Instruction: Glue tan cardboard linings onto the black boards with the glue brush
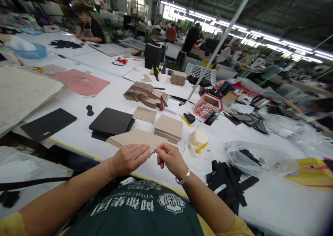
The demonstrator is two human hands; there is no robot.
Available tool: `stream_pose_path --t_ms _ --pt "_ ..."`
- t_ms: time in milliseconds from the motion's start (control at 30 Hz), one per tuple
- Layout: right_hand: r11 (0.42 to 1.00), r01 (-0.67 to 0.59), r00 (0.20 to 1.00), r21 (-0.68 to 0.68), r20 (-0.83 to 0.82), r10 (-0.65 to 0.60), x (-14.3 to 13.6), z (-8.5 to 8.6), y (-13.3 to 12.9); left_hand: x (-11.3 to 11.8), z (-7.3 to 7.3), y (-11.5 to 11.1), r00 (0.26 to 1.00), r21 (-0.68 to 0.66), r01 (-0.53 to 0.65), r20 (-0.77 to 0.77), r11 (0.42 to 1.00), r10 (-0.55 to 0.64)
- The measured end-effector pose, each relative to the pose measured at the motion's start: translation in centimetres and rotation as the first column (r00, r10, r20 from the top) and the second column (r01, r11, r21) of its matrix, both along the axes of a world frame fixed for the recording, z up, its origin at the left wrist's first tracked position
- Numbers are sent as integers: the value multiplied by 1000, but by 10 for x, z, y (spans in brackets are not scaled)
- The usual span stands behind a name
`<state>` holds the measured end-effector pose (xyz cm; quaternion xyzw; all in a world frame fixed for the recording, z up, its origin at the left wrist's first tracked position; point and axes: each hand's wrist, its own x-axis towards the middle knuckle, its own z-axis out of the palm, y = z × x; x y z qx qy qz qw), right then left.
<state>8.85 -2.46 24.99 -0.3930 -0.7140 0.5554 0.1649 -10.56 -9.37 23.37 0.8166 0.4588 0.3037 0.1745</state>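
A stack of tan cardboard sheets [132, 137] lies at the table's near edge. My left hand [130, 158] rests across its near side, fingers stretched out together and lying on the top sheet. At the right corner of that sheet, my right hand [170, 158] pinches the cardboard between thumb and forefinger, the other fingers curled. Just behind sits a second, squarer cardboard stack [168, 127]. Black boards [111, 121] are piled beyond my left hand. One loose tan sheet [144, 115] lies between the black pile and the square stack.
Right of my hands stand a whitish tub with a yellow brush [201, 147], black fabric strips [229, 184] and a clear plastic bag [260, 159]. Further back are tied cardboard pieces [145, 94], a red box [208, 106] and a slanting metal pole [221, 43]. A co-worker [90, 26] sits far left.
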Motion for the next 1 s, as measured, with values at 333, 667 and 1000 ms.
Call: stream_pose_path --t_ms 333,667,1000 --pt "422 -838 540 346 639 548 5 6 9 6 -6 -3 970 -254 244 50 936 -239" --pt "173 -888 442 425 690 573 -18 20 18 -20 -7 -7 904 -553 180 419 813 85" --pt "238 -863 490 446 619 614 -34 4 22 -35 -25 -1 845 -654 219 498 724 194"
